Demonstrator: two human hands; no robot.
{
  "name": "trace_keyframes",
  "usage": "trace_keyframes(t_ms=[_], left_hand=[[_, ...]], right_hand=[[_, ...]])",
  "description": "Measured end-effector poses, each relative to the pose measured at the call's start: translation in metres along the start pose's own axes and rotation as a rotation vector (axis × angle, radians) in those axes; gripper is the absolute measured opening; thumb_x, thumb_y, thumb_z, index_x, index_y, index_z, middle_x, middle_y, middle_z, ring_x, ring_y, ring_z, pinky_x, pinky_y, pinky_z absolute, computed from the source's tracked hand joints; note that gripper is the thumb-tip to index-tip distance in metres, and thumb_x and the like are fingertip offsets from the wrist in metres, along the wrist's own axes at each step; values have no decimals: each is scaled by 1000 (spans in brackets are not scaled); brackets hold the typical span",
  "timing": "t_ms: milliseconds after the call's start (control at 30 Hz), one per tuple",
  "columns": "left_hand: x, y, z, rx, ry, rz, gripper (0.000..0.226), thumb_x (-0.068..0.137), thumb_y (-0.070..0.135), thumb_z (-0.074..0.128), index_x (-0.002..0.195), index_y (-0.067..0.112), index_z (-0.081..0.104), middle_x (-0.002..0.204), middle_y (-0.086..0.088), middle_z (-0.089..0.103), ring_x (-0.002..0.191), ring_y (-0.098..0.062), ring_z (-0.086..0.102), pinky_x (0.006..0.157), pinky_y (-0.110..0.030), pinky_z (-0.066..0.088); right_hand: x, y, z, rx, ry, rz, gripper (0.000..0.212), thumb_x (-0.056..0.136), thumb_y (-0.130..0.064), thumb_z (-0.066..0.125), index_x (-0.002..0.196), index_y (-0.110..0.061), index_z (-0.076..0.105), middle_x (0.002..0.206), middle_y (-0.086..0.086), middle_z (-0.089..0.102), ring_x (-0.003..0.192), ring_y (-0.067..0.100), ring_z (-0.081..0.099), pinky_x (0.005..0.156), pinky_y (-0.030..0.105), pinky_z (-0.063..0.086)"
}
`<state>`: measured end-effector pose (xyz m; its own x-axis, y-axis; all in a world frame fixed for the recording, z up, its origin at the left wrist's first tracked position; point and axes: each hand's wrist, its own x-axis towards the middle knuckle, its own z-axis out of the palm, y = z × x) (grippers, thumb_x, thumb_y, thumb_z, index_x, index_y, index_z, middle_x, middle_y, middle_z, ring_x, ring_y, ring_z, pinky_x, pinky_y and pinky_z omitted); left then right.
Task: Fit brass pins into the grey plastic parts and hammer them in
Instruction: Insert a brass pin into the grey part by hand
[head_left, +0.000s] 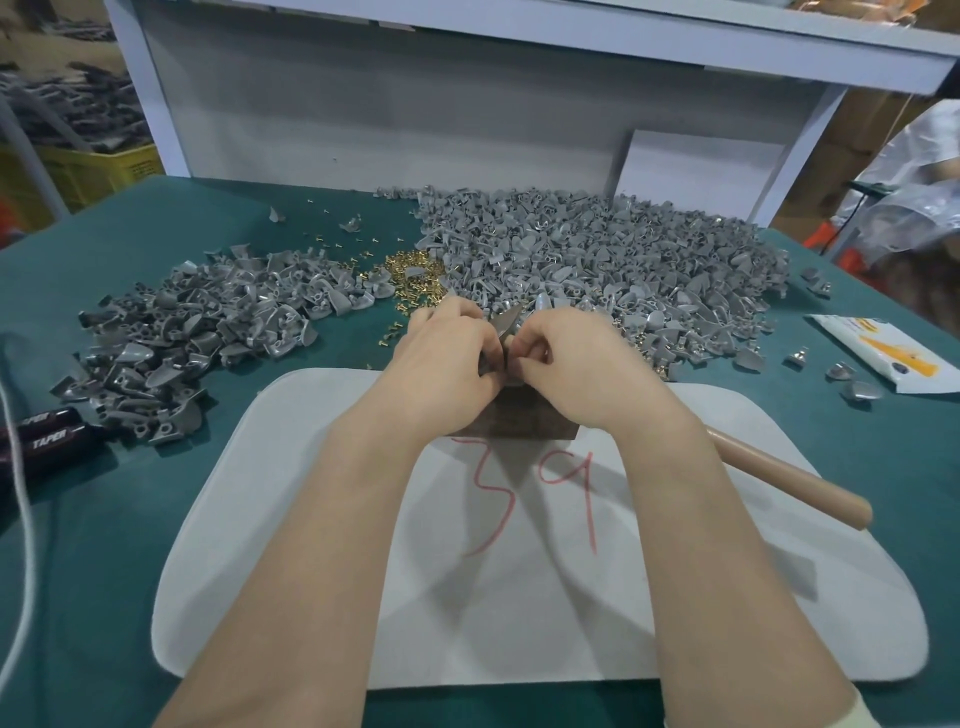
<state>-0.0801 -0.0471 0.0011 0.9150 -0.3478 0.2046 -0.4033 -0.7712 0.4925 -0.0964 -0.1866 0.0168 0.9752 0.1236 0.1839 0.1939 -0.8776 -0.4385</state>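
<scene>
Curved grey plastic part (508, 323) over dark block (519, 418)

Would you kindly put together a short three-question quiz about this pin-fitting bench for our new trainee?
1. True or false: the wooden handle lies left of the white mat.
2. The brass pins are heaped: A) between the left heap and right heap of grey parts; B) on the mat; C) on the shelf.
3. What do the left hand and right hand hold between them?
Key: 1 false, it lies at the mat's right edge; 2 A; 3 a grey part.
</scene>
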Motion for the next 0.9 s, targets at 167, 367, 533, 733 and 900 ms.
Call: trace_keyframes(t_ms=[167, 367, 533, 733, 900], left_hand=[[1, -1, 1, -4, 4, -7, 10, 88, 26, 64, 93, 20, 70, 138, -1, 39, 129, -27, 29, 101, -32, 30], [1, -2, 2, -3, 12, -9, 8, 87, 26, 65, 92, 21, 68, 139, 0, 39, 129, -27, 29, 103, -32, 29], [1, -2, 2, 4, 23, -8, 9, 87, 26, 65, 93, 20, 69, 139, 0, 40, 129, -27, 30, 103, -32, 29], [1, -2, 1, 11, 6, -6, 11, 88, 27, 65, 95, 20, 70, 138, 0, 39, 128, -27, 29, 101, -32, 30], [1, -1, 1, 11, 8, 7, 11, 87, 30, 65, 93, 21, 69, 135, 1, 40, 126, -27, 31, 100, -32, 29]], right_hand=[[-1, 1, -4, 42, -35, -9, 19, 84, -17, 66, 71, -28, 58, 67, -10, 54, 64, 9, 48, 51, 12, 34], [-3, 6, -10, 60, -82, -18, 8, 83, -17, 69, 78, -23, 65, 67, -12, 56, 60, 2, 49, 54, 10, 37], [-4, 3, -10, 34, -72, -1, 17, 83, -13, 66, 77, -27, 60, 66, -16, 51, 62, 2, 49, 55, 12, 37], [-2, 1, -4, 4, -43, -1, 13, 83, -16, 67, 78, -24, 60, 68, -14, 50, 75, 13, 52, 67, 23, 38], [0, 5, -1, 55, 46, 6, 14, 87, -16, 61, 78, -24, 55, 76, -7, 57, 80, 17, 56, 70, 26, 41]])
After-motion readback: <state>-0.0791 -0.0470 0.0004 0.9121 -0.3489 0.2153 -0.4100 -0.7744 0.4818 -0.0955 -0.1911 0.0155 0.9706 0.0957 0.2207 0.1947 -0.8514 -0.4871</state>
